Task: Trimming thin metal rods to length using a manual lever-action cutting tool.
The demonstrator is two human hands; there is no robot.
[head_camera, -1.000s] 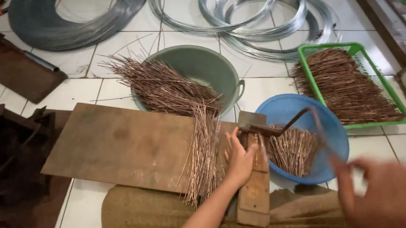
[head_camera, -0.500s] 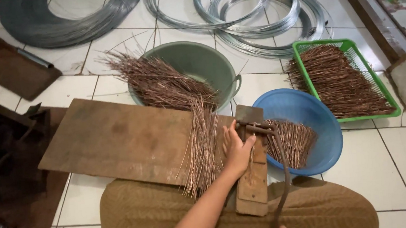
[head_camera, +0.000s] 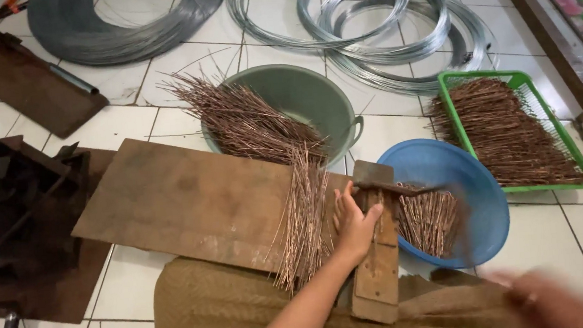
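My left hand (head_camera: 354, 225) lies flat, fingers stretched out, on a narrow wooden cutter block (head_camera: 376, 269), with its thumb across the block. Just to its left a bundle of thin copper-coloured wire pieces (head_camera: 304, 223) lies on a brown board (head_camera: 182, 202). A dark metal lever (head_camera: 406, 189) reaches from the block's top out over a blue basin (head_camera: 478, 169) that holds short cut pieces (head_camera: 426, 221). My right hand (head_camera: 549, 296) is a blur at the bottom right, below the basin. Its grip cannot be made out.
A green basin (head_camera: 313, 88) holds more long wire pieces (head_camera: 246, 122). A green crate (head_camera: 520, 81) at right is full of pieces. Coils of silver wire (head_camera: 370, 16) and dark wire (head_camera: 125, 27) lie behind. Dark metal tools (head_camera: 7, 203) sit left; a woven mat (head_camera: 213, 311) lies in front.
My right hand dropped out of view at the bottom, then came back blurred at the bottom right. The lever's free end has swung down over the blue basin. My left hand stayed on the block.
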